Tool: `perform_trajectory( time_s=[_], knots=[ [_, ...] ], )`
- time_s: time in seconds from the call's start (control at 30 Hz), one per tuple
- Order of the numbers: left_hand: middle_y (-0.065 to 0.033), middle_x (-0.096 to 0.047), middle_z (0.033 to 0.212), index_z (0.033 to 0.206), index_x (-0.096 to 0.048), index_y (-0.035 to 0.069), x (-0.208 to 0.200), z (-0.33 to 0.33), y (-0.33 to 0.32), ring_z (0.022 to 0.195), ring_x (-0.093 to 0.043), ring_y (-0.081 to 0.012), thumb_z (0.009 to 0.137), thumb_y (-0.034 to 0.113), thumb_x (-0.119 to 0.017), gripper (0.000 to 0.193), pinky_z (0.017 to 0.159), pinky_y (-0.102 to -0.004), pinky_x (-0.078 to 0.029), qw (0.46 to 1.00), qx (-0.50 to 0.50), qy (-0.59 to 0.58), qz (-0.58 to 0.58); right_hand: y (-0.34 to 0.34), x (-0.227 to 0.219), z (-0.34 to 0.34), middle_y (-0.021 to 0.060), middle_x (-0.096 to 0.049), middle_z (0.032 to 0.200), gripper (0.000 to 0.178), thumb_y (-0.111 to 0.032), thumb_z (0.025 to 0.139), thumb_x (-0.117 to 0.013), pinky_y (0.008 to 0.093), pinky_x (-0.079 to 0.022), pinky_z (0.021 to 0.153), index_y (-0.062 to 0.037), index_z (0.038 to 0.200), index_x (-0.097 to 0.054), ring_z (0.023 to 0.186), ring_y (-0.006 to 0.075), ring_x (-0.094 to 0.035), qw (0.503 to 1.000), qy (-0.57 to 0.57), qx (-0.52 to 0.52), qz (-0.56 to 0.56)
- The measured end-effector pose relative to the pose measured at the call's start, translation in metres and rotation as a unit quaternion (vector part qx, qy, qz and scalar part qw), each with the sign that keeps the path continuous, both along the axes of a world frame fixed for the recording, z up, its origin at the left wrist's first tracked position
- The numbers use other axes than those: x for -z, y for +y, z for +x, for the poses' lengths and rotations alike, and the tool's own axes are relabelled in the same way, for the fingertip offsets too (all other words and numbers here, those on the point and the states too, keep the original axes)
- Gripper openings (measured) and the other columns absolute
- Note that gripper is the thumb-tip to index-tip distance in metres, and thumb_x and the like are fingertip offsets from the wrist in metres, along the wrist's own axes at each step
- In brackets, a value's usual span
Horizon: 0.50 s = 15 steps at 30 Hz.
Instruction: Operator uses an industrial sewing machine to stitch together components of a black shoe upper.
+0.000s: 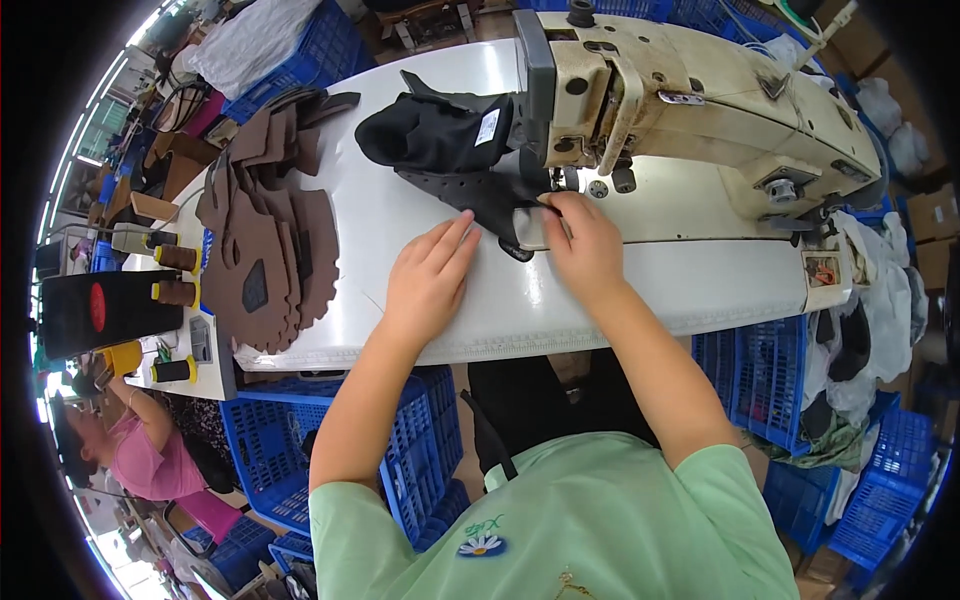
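Head view, hands [427, 280] [587, 248], black piece [455, 150], apparently touching

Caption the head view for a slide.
Left hand and right hand at a black workpiece by a cream sewing machine, brown cut pieces stacked left.

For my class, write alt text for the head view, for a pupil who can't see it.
A person's left hand and right hand are at the edge of a black piece beside a beige sewing machine on a white table, with stacked brown pieces at left.
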<state>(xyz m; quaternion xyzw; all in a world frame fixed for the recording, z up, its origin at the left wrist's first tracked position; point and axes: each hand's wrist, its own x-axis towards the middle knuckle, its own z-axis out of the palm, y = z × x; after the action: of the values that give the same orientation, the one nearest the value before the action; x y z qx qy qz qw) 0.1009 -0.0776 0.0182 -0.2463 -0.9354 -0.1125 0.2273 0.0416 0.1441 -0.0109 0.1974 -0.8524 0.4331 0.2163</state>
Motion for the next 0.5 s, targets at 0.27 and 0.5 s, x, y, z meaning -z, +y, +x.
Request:
perform_trajectory(
  time_s=[0.27, 0.5],
  knots=[
    [-0.0003, -0.053, 0.145, 0.131, -0.063, 0.018, 0.001, -0.047, -0.015, 0.131, -0.047, -0.0244, 0.076, 0.010, -0.065, 0.056, 0.106, -0.0412, -0.037, 0.977, -0.010, 0.135, -0.163, 0.005, 0.001, -0.003, 0.0120, -0.068, 0.098, 0.014, -0.010, 0.088, -0.064, 0.0425, -0.053, 0.074, -0.0052, 0.100, -0.065, 0.088, 0.0348, -0.066, 0.999, -0.011, -0.001, -0.040],
    [0.0066, -0.063, 0.124, 0.125, -0.067, 0.027, -0.017, -0.085, -0.011, 0.131, -0.046, -0.0199, 0.075, 0.014, -0.068, 0.052, 0.111, -0.0459, -0.030, 0.964, 0.049, 0.159, -0.208, 0.005, 0.001, -0.002, 0.0130, -0.067, 0.099, 0.018, -0.010, 0.086, -0.065, 0.0427, -0.052, 0.076, -0.0048, 0.103, -0.063, 0.091, 0.0350, -0.065, 0.997, -0.052, 0.004, -0.060]
  ],
)
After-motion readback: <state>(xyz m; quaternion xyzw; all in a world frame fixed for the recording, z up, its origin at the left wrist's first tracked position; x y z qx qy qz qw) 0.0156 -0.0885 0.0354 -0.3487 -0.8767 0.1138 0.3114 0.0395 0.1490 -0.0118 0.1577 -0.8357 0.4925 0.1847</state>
